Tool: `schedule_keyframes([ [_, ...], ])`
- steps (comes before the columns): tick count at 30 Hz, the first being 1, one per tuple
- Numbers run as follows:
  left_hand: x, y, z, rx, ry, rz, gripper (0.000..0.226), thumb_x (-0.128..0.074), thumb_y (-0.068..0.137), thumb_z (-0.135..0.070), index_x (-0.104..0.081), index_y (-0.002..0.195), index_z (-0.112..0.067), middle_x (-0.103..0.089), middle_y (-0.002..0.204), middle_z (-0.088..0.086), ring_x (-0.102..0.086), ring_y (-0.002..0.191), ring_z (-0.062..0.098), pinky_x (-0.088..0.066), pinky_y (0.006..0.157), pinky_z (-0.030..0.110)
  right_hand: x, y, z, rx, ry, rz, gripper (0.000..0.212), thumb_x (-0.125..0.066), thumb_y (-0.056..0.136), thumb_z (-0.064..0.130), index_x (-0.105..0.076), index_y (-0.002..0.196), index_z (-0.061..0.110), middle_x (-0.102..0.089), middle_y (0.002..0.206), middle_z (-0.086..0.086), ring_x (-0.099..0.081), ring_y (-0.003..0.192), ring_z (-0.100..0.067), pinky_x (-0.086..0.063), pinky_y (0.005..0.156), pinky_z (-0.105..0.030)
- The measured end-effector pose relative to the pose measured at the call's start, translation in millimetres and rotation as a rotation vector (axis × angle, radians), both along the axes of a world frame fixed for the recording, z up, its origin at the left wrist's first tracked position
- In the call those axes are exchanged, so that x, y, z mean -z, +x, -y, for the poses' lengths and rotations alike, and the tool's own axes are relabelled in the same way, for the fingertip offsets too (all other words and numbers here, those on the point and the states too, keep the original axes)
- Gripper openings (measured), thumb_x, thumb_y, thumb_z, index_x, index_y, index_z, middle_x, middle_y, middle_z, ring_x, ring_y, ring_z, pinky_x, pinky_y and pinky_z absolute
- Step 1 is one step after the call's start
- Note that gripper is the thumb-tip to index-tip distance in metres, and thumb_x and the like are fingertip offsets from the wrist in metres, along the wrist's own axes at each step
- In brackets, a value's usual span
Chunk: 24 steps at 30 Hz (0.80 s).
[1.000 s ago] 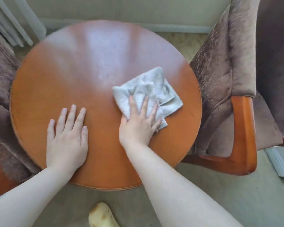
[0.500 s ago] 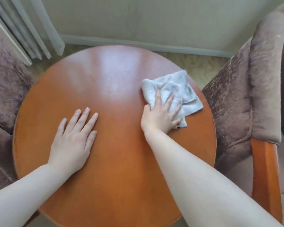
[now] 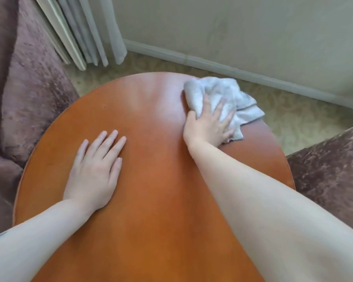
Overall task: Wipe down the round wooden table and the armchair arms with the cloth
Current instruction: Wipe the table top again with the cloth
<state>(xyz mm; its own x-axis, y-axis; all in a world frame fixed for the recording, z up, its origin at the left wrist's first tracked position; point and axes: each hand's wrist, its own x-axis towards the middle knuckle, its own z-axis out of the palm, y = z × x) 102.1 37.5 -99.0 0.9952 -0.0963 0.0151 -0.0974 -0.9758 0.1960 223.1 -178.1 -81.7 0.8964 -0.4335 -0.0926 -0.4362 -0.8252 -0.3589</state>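
**Cloth pushed to the far rim**

Your right hand (image 3: 209,121), fingers spread flat, presses the crumpled grey-white cloth (image 3: 224,98), now at upper right, overhanging the round orange-brown wooden table (image 3: 151,200). Your left hand (image 3: 96,169) stays splayed, empty, lower left. Armchair arms remain unwiped.

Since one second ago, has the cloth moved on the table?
Yes. The cloth went from mid-table toward the far rim of the table, near the wall, under the right hand.
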Motion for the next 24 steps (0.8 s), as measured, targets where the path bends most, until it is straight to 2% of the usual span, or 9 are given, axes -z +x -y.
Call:
schedule_keyframes([
  [4,-2,1,-6,-0.239,-0.256,0.082,0.056,-0.038,0.09,-0.021,-0.037,0.145,-0.012,-0.043,0.147,0.008,-0.033,0.14,0.022,-0.011,0.119,0.041,4,-52,-11,-1.16,-0.17,0.046,0.066,-0.042,0.081,0.04,-0.027,0.146,0.043,-0.016,0.161,0.001,-0.008,0.147,-0.034,-0.011,0.114,-0.06],
  [7,-6,-4,-7,-0.38,-0.48,0.172,0.056,-0.041,0.09,-0.02,-0.036,0.145,-0.012,-0.05,0.141,0.007,-0.041,0.134,0.022,-0.017,0.118,0.042,-5,-52,64,-1.612,-0.261,0.033,0.071,-0.046,0.079,0.037,-0.029,0.147,0.038,-0.019,0.16,0.0,-0.009,0.148,-0.031,-0.015,0.116,-0.057],
  [9,-8,-4,-6,-0.443,-0.579,0.203,0.054,-0.04,0.093,-0.025,-0.034,0.146,-0.015,-0.046,0.145,0.004,-0.039,0.135,0.02,-0.025,0.115,0.048,-11,-19,87,-1.442,-0.219,0.015,0.068,-0.048,0.08,0.036,-0.031,0.146,0.036,-0.023,0.158,-0.002,-0.013,0.147,-0.03,-0.022,0.114,-0.056],
  [13,-8,-16,-8,-0.512,-0.601,0.2,0.055,-0.034,0.096,-0.037,-0.025,0.149,-0.025,-0.031,0.155,-0.004,-0.026,0.143,0.012,-0.02,0.119,0.042,-5,26,-25,-0.494,-0.082,0.007,0.061,-0.043,0.091,0.038,-0.022,0.148,0.04,-0.01,0.162,-0.003,-0.005,0.147,-0.031,-0.01,0.116,-0.056],
  [14,-8,-22,-8,-0.512,-0.618,0.202,0.056,-0.033,0.096,-0.038,-0.023,0.15,-0.026,-0.026,0.156,-0.006,-0.022,0.144,0.008,-0.017,0.12,0.037,-3,26,-65,-0.379,-0.03,-0.03,0.06,-0.041,0.092,0.04,-0.02,0.148,0.042,-0.007,0.162,-0.002,-0.001,0.147,-0.032,-0.006,0.115,-0.058],
  [16,-9,-39,-12,-0.504,-0.68,0.202,0.057,-0.033,0.096,-0.038,-0.022,0.15,-0.021,-0.02,0.158,-0.006,-0.016,0.145,0.003,-0.012,0.119,0.024,2,0,-124,-0.5,-0.004,-0.025,0.06,-0.043,0.091,0.04,-0.022,0.147,0.043,-0.007,0.162,-0.002,0.001,0.147,-0.033,-0.005,0.114,-0.061],
  [18,-11,-59,-22,-0.508,-0.692,0.208,0.059,-0.033,0.096,-0.037,-0.024,0.15,-0.015,-0.017,0.158,-0.004,-0.013,0.146,0.005,-0.01,0.118,0.021,4,-57,-138,-0.944,-0.051,0.042,0.063,-0.05,0.086,0.04,-0.029,0.146,0.04,-0.014,0.161,-0.003,-0.006,0.146,-0.036,-0.01,0.113,-0.061],
  [21,-18,-94,-40,-0.497,-0.515,0.173,0.059,-0.03,0.095,-0.036,-0.024,0.15,-0.013,-0.016,0.158,-0.002,-0.009,0.148,0.013,-0.004,0.12,0.033,0,-143,-82,-1.455,-0.094,0.097,0.07,-0.059,0.074,0.038,-0.04,0.142,0.037,-0.027,0.157,-0.001,-0.018,0.145,-0.034,-0.021,0.113,-0.059],
  [24,-24,-122,-44,-0.307,-0.326,-0.072,0.058,-0.024,0.097,-0.042,-0.024,0.151,-0.022,-0.015,0.159,-0.006,-0.005,0.148,0.012,0.0,0.119,0.036,0,-158,22,-1.53,-0.177,0.118,0.073,-0.061,0.068,0.04,-0.042,0.139,0.04,-0.034,0.154,0.001,-0.022,0.145,-0.028,-0.029,0.11,-0.055],
])
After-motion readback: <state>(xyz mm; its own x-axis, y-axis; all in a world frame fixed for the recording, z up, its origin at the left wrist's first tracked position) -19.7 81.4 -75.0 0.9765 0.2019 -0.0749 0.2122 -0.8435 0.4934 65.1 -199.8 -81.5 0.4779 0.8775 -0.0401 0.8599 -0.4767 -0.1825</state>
